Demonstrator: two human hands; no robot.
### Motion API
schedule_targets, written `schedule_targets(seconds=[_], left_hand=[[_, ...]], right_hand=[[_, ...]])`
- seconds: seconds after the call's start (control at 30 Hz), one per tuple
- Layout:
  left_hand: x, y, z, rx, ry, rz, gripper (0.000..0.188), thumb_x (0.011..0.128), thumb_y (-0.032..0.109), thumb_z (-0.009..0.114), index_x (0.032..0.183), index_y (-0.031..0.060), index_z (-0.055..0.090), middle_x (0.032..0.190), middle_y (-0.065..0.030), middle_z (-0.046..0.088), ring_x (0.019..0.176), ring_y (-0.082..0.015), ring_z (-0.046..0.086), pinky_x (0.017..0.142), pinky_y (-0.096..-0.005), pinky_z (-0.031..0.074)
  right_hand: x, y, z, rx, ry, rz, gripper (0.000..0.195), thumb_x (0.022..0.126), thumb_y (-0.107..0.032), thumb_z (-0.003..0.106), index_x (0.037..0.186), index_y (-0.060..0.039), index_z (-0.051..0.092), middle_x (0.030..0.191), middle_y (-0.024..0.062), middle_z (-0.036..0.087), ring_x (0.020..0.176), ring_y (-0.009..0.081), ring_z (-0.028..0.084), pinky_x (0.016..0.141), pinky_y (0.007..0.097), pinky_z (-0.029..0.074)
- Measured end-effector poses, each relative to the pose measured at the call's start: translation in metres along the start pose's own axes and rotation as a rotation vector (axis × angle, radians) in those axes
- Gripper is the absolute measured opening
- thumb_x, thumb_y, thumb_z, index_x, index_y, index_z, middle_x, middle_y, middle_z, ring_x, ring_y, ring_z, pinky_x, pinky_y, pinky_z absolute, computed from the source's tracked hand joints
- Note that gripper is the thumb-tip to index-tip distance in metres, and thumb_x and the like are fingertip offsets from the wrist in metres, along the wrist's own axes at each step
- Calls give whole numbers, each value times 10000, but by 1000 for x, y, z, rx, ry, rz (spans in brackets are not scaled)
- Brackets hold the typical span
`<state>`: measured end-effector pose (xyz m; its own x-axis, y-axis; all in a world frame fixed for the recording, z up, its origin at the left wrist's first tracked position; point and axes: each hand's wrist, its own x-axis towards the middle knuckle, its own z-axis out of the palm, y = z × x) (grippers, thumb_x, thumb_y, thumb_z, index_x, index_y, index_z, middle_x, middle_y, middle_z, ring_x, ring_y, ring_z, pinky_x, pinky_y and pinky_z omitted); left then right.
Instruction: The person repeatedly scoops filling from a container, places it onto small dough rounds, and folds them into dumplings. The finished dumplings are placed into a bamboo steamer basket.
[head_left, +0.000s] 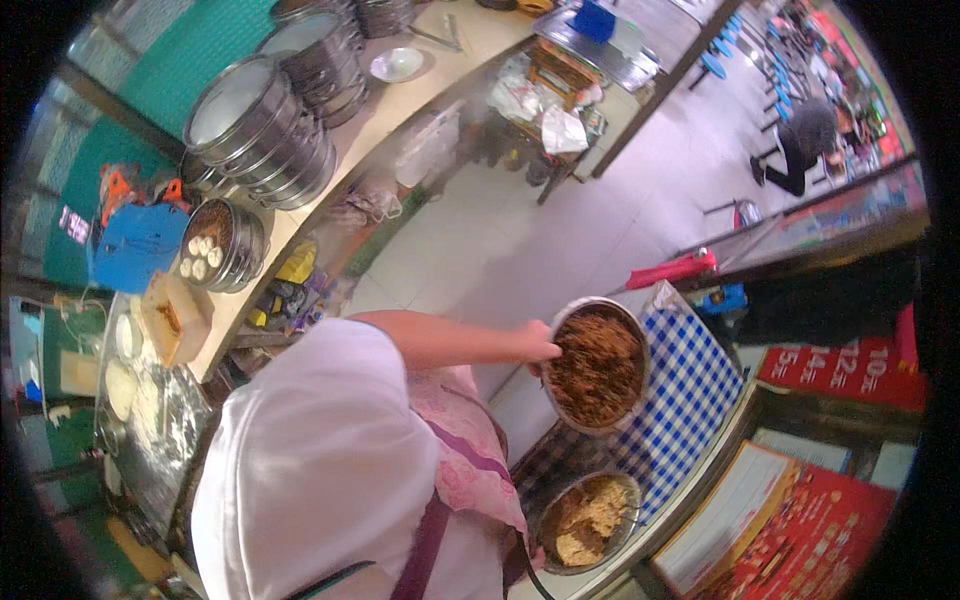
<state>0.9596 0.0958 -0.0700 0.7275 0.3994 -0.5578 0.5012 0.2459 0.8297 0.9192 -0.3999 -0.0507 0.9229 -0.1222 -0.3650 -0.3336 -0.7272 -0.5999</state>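
Observation:
A metal bowl of dark brown minced filling (600, 367) is tilted over the edge of a blue-and-white checkered cloth (694, 390). My left hand (541, 345) grips its near rim, arm stretched out. Lower down stands a second metal bowl (636, 491), with pale tan minced filling (592, 517) in it. Beside that bowl's near rim a small part of my right hand (537, 557) shows; the rest is hidden by the pink apron and white clothing, so its grip cannot be made out.
Stacked metal steamers (262, 135), a white bowl (397, 64) and a steamer with several buns (225, 247) stand on the long counter. Dough (121, 386) lies on a floured worktop at left. A pink-handled item (671, 270) lies beyond the cloth. A person (802, 142) is far off.

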Motion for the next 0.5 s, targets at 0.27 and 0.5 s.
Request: schedule_targets(seconds=[0.27, 0.5], left_hand=[[-61, -66, -221, 109, 686, -13, 356, 791, 285, 660, 834, -66, 698, 711, -199, 679, 604, -244, 686, 610, -417, 550], [-52, -79, -391, -32, 1062, -133, 425, 760, 345, 648, 747, -77, 690, 757, -237, 700, 736, -304, 716, 689, -418, 550]], right_hand=[[31, -120, 67, 592, -181, 338, 397, 884, -233, 623, 1182, 29, 591, 1080, 183, 632, 966, 345, 627, 847, 467, 529], [117, -245, 201, 719, -607, 211, 289, 949, -140, 547, 1131, 80, 589, 1084, 177, 606, 963, 297, 610, 838, 401, 553]])
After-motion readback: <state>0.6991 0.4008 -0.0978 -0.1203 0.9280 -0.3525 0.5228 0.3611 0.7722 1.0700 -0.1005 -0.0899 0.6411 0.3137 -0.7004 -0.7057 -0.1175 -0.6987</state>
